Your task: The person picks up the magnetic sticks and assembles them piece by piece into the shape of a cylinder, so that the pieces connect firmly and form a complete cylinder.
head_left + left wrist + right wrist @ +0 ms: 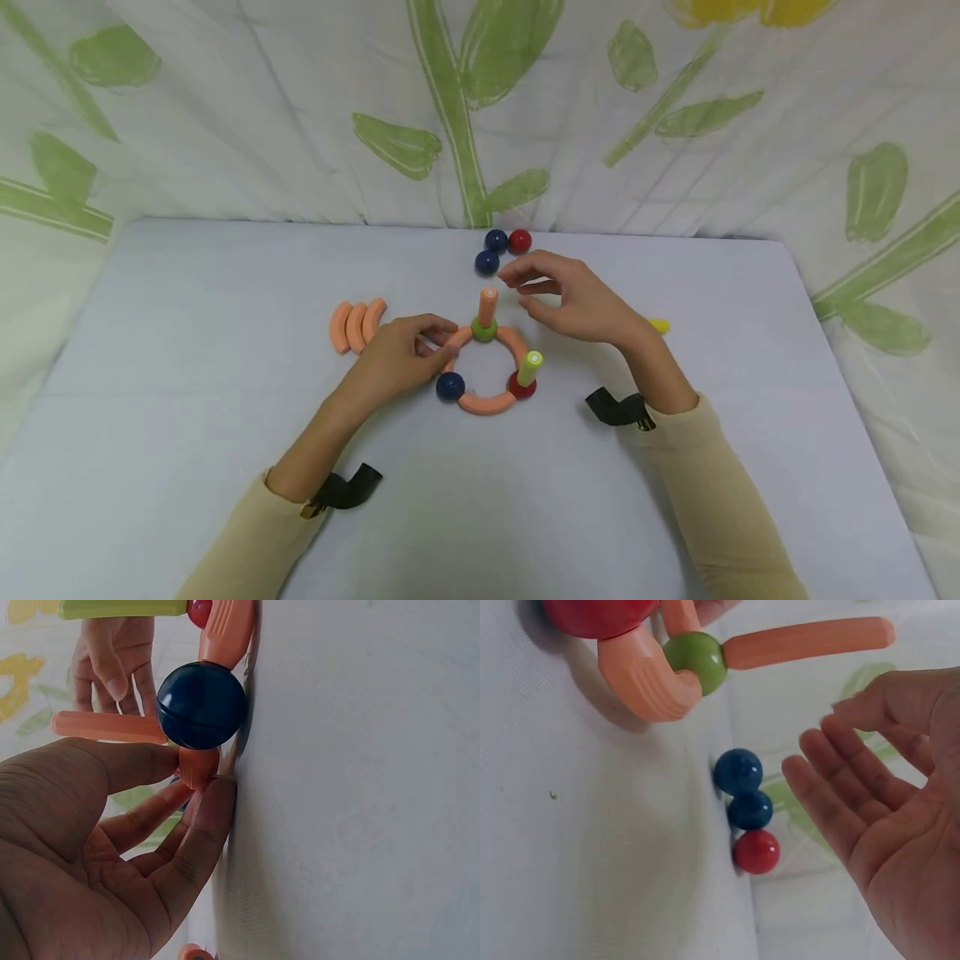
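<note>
A ring of curved orange pieces (486,405) lies on the table, joined by a blue ball (450,386), a green ball (483,330) and a red ball (522,384). From the green ball rises an orange rod (488,305), and a yellow-green rod (530,367) stands on the red one. My left hand (397,358) pinches the ring's left curved piece (198,766) between thumb and fingers, beside the blue ball. Just right of the orange rod's top, my right hand (577,298) hovers with loosely bent fingers, holding nothing; the right wrist view shows its bare palm.
Behind the ring sit two loose blue balls (487,263) and a red ball (520,242). Several curved orange pieces (358,326) lie to the left. A yellow piece (659,326) is partly hidden by my right wrist. A leaf-patterned curtain (300,125) borders the table's far edge.
</note>
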`<state>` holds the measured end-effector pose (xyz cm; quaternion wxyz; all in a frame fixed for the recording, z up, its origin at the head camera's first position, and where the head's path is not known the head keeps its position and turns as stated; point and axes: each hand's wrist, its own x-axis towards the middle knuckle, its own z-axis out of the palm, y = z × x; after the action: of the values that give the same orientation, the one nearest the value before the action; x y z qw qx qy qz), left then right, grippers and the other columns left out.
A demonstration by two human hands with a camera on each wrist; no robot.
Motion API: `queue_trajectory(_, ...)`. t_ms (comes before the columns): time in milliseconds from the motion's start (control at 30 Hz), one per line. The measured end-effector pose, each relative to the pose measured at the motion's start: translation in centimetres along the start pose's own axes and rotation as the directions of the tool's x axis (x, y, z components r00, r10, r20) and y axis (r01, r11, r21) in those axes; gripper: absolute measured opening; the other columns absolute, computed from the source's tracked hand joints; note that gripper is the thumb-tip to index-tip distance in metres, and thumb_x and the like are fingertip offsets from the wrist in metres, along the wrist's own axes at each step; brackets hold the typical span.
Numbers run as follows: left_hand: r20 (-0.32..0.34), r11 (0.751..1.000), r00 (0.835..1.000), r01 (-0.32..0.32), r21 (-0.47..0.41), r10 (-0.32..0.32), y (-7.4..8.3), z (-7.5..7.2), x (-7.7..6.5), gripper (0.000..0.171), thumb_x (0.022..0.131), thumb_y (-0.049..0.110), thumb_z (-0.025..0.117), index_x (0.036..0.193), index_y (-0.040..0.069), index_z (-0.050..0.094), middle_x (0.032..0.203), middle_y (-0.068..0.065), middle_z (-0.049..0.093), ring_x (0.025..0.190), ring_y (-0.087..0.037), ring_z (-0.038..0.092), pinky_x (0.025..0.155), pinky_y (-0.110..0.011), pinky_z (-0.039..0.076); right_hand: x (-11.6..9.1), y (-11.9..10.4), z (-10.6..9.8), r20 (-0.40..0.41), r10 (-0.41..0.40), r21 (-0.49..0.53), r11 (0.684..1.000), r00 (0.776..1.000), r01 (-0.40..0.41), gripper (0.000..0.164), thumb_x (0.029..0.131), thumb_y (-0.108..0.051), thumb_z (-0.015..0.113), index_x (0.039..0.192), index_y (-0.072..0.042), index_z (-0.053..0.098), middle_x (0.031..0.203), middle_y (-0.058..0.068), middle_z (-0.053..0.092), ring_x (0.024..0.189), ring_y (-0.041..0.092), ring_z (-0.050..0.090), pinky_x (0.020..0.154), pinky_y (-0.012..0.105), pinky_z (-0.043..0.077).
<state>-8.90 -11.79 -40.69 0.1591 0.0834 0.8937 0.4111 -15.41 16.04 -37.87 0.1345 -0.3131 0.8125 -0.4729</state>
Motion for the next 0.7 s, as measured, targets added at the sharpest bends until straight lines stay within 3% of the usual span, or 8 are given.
queue_trajectory(133, 0.003, 1.000, 1.000, 0.006, 0.006, -0.006, 0.1, 0.0, 0.0, 0.035, 0.100, 0.028, 0.073, 0.132, 0.014, 0.073, 0.118, -0.004, 0.078, 0.088, -0.015, 0.070, 0.074, -0.028, 0.054, 0.3, 0.3, 0.0, -0.055, -0.022, -0.036, 0.999, 0.998, 0.020, 0.031, 0.101, -0.004, 0.067, 0.132, -0.003, 0.066, 0.131, 0.021, 0.068, 0.124, 0.037, 0.067, 0.108, 0.049, 0.056)
queue_trajectory(300, -0.010, 1.000, 1.000, -0.008, 0.010, 0.008, 0.1, 0.0, 0.1, 0.034, 0.100, 0.028, 0.073, 0.132, 0.014, 0.073, 0.119, -0.004, 0.078, 0.090, -0.016, 0.070, 0.076, -0.029, 0.054, 1.4, 0.9, -0.1, -0.107, -0.063, -0.155, 0.987, 0.992, 0.046, 0.030, 0.102, -0.002, 0.064, 0.132, -0.001, 0.065, 0.130, 0.021, 0.068, 0.123, 0.038, 0.067, 0.105, 0.049, 0.058)
queue_trajectory(500, -0.005, 1.000, 1.000, 0.007, 0.023, -0.007, -0.1, -0.2, -0.1, 0.035, 0.100, 0.029, 0.073, 0.132, 0.016, 0.073, 0.119, -0.003, 0.078, 0.091, -0.017, 0.070, 0.077, -0.030, 0.054, 3.0, 0.6, 0.1, -0.095, 0.005, -0.393, 0.918, 0.995, -0.042, 0.033, 0.103, -0.007, 0.062, 0.136, -0.007, 0.067, 0.137, 0.012, 0.067, 0.122, 0.033, 0.065, 0.106, 0.047, 0.054)
queue_trajectory(700, -0.007, 1.000, 1.000, -0.007, 0.013, 0.007, -0.1, 0.0, 0.0, 0.034, 0.100, 0.028, 0.073, 0.131, 0.016, 0.073, 0.119, -0.003, 0.078, 0.091, -0.016, 0.071, 0.077, -0.030, 0.055, 4.4, 0.6, 0.6, -0.068, 0.028, -0.455, 0.889, 0.997, -0.056, 0.032, 0.103, -0.009, 0.065, 0.135, -0.010, 0.069, 0.140, 0.008, 0.066, 0.135, 0.027, 0.059, 0.114, 0.046, 0.049)
